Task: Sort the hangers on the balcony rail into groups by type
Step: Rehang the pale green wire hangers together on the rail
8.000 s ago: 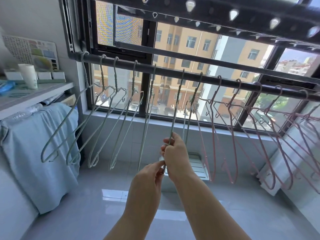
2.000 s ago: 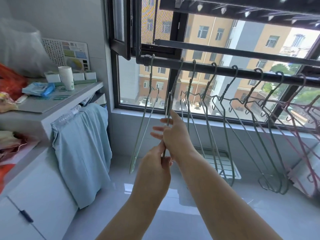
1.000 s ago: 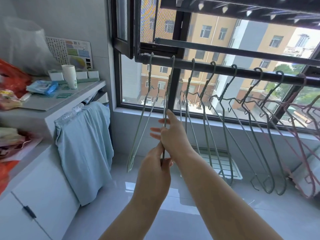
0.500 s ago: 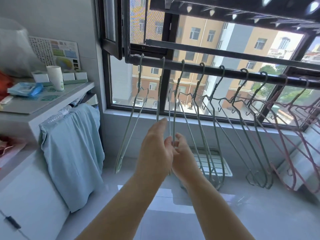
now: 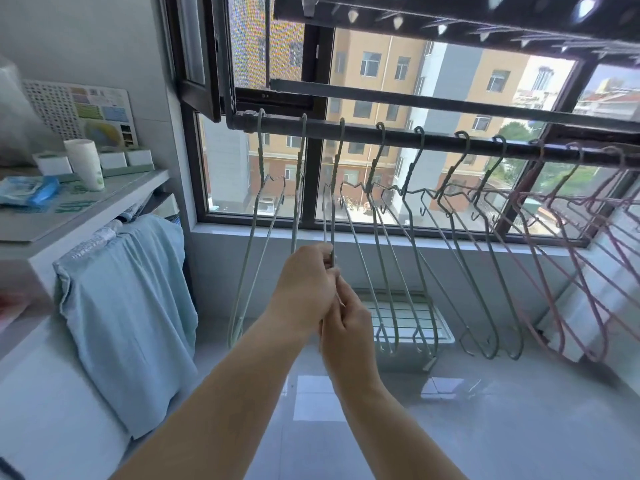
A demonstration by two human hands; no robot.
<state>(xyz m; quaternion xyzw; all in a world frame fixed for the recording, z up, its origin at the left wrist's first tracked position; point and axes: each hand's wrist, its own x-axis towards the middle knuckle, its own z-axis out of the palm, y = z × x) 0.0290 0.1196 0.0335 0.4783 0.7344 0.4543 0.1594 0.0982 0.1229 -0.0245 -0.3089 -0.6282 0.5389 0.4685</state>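
The next green wire hanger (image 5: 333,230) is now gripped by left hand (image 5: 304,289) and right hand (image 5: 346,327). Green grouping is judged advanced.

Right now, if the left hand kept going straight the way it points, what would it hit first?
The left hand grips a green hanger; beyond it, probably the window frame, though depth is unclear.

Both bare forearms are stretching up and forward side by side, the left hand (image 5: 304,285) sitting higher and curling its fingers round the thin wires of a green hanger (image 5: 333,220), while the right hand (image 5: 346,323) is touching it just below, pinching the same wires.
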